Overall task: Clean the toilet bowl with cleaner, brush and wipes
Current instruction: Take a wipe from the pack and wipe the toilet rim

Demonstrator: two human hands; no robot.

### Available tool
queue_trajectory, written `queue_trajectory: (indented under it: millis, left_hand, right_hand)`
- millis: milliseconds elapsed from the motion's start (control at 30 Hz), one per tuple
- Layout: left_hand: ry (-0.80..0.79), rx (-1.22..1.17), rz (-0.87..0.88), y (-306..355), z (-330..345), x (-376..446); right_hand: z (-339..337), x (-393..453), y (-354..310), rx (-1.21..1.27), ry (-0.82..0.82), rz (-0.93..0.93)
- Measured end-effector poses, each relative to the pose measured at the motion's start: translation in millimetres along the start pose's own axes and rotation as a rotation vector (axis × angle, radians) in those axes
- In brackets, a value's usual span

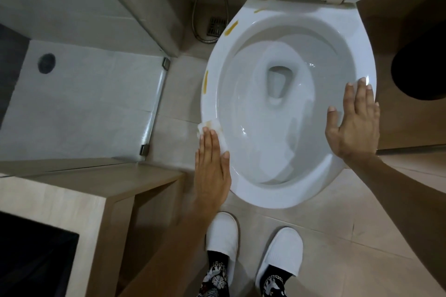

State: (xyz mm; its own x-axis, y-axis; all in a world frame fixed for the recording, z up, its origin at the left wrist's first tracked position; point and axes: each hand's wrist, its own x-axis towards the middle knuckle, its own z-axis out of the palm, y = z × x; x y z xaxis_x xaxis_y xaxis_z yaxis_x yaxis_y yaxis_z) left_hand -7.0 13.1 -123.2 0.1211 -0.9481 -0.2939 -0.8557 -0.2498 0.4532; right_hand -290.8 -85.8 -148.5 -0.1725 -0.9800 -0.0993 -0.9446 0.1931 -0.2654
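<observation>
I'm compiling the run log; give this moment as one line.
left hand: presses stained white wipe on white toilet rim | right hand: flat on rim | yellow-brown smears: remain

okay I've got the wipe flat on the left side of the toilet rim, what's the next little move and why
Probably slide the wipe forward along the rim under your left hand, toward the yellow-brown streak just ahead of it. The wipe already shows some stain, and two more smears sit further round near the hinge. Your right hand rests flat on the opposite rim, so you look braced.
</observation>
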Motion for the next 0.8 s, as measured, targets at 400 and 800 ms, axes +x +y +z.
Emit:
queue_trajectory:
  millis: [400,800]
  left_hand:
    - [-0.044,0.165,0.075,3,1,-4]
    - [-0.063,0.088,0.051,5,-6,-9]
  right_hand:
    - [-1,0,-2,-0.039,-0.002,0.002]
    - [-2,1,-4,-0.137,-0.024,-0.018]
